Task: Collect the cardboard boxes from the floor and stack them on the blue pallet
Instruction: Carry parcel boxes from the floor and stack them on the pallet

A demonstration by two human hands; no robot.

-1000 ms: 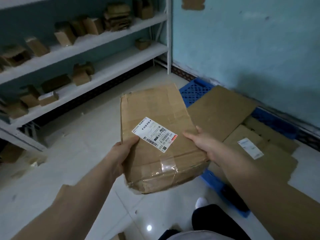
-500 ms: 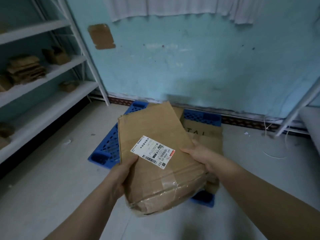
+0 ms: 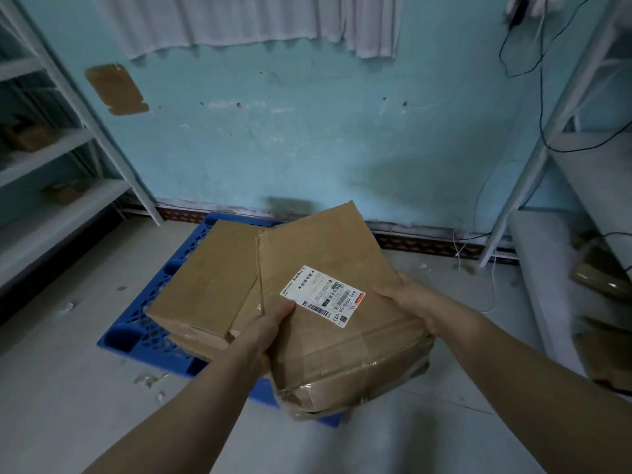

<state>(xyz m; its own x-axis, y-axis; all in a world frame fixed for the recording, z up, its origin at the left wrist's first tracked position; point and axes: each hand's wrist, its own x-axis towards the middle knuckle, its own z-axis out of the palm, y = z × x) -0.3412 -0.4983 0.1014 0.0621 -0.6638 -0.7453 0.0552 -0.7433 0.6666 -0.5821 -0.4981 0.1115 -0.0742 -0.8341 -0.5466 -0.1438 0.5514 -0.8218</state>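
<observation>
Head view: labelled cardboard box point(image 3: 328, 248) is held in the air over the near right part of the blue pallet point(image 3: 133, 333), not set down yet. Left hand point(image 3: 273, 325) grips its left edge, thumb on top. Right hand point(image 3: 408, 299) is curled round the right edge. Stacked boxes point(image 3: 205, 278) already sit on the pallet's left side. Likely mid-task, with this placement pending. Can't tell what's left on the floor.

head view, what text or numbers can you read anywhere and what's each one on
"641 H468-00", first digits uncertain: white shipping label on the held cardboard box.
"033": same label.
Remaining label print and barcode: too small to read.
No other text shows.
</observation>
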